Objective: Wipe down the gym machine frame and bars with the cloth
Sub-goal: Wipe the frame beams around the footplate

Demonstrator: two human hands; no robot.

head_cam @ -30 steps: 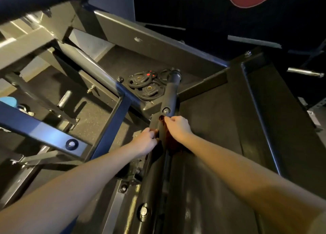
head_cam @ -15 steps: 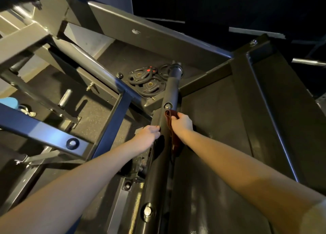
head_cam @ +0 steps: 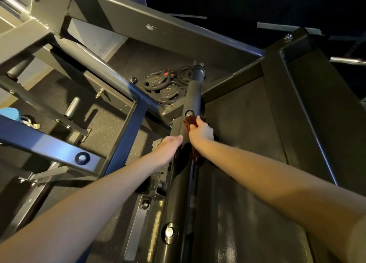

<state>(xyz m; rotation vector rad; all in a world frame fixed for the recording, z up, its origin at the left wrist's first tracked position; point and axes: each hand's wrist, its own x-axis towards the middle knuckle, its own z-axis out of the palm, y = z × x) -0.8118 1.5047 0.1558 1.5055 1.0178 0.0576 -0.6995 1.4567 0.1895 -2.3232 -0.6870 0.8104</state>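
The right hand [head_cam: 202, 133] is curled round a dark red cloth [head_cam: 189, 123] and presses it onto the top of the bar [head_cam: 178, 193], just short of a bolt [head_cam: 189, 113]. A tail of cloth hangs below the wrist on the bar's right side. The left hand [head_cam: 169, 146] is apart from it, just to the left. Its fingers are fairly straight, the tips touch the bar's left flank, and it holds nothing. The bar runs from near the body to a far end, where plates [head_cam: 165, 85] lie on the floor. A blue beam [head_cam: 49, 143] crosses on the left, and grey frame [head_cam: 178, 32] members span the far side.

The step looks like a stroke along the bar toward its far end. To do it well, fold the cloth over the tube so it covers both flanks and keep the pressure even. Work round the bolt head rather than skipping it. Gather the loose tail so it cannot catch in the gap on the right. The left hand can steady the body against the bar.
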